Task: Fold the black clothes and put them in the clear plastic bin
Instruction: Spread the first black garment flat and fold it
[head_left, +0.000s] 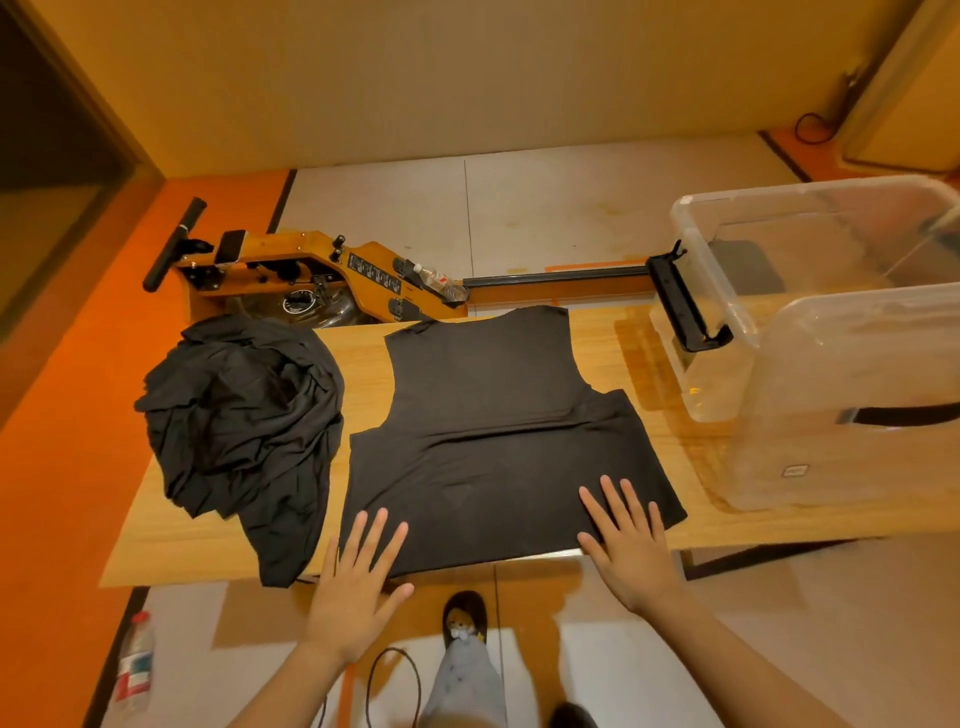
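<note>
Neither grip holds anything: the left grip (358, 582) lies flat with its fingers spread on the near-left corner of the black top (498, 441), palm hanging off the table (182, 545) edge. I judge it is pressing the hem down so the cloth lies smooth and does not slide. Left of the black top a crumpled pile of black clothes (239, 415) sits on the same table, one end drooping over the near edge. These are presumably waiting their turn, kept clear of the working space. The black top itself lies spread flat in the middle, neckline on the far side, hem toward the person, and a soft ridge runs across its middle. It is laid out this way so that a fold can be made cleanly. On its near-right corner rests the right grip (631, 545), likewise flat, fingers straight and apart, mirroring the other so both corners are pinned evenly. Right of the black top, well apart from it, stands the clear plastic bin (857, 395), with a second clear tub (779, 244) beyond it. Both are within easy reach for the folded pieces, and I see no black clothes inside either.
</note>
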